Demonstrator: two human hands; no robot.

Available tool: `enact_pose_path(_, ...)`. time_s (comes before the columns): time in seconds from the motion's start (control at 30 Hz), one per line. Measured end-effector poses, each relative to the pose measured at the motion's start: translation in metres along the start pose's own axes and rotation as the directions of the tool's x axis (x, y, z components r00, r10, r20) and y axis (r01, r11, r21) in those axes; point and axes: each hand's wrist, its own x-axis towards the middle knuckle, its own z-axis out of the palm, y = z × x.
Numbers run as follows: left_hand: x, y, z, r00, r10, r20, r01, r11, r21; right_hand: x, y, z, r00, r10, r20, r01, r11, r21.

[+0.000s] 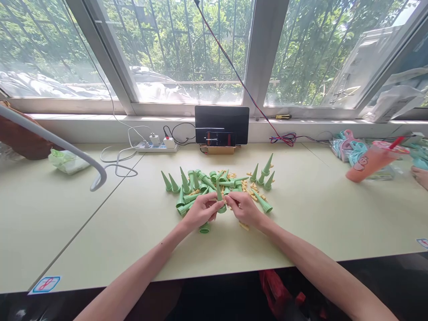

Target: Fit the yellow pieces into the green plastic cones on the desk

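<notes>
In the middle of the table, my left hand [202, 210] grips a green plastic cone spike [219, 196] with its tip pointing up. My right hand [244, 207] is closed in a pinch against the side of that spike; whatever its fingertips hold is too small to make out. Behind both hands lies a pile of similar green spikes [205, 176], some upright and some on their sides. Small yellow plastic pieces [249, 189] are scattered among them, mostly to the right. One green spike [204, 228] lies below my left hand with its round end showing.
A phone [220, 139] leans against a black screen [221, 118] at the back. A power strip [157, 147] with cables stands left of it. An orange drink cup [372, 162] tilts at the right, near another person's hand [420, 176]. A pale curved bar [67, 145] crosses the left side.
</notes>
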Motion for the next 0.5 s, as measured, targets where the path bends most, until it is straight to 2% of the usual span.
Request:
enact_pose_path(0.27,0.0001,0.0018,-0.0005,0.999,-0.039,0.019,0.040,0.997,-0.064,-0.0004,0.0023,0.0003,1.000,-0.026,-0.007,0.026,1.000,-0.010)
enact_pose_path(0.5,0.0001,-0.0020,0.0000,1.000,0.018,0.001,-0.018,1.000,0.004,-0.0005,0.0031,0.0013,1.000,-0.022,-0.008,0.022,1.000,-0.010)
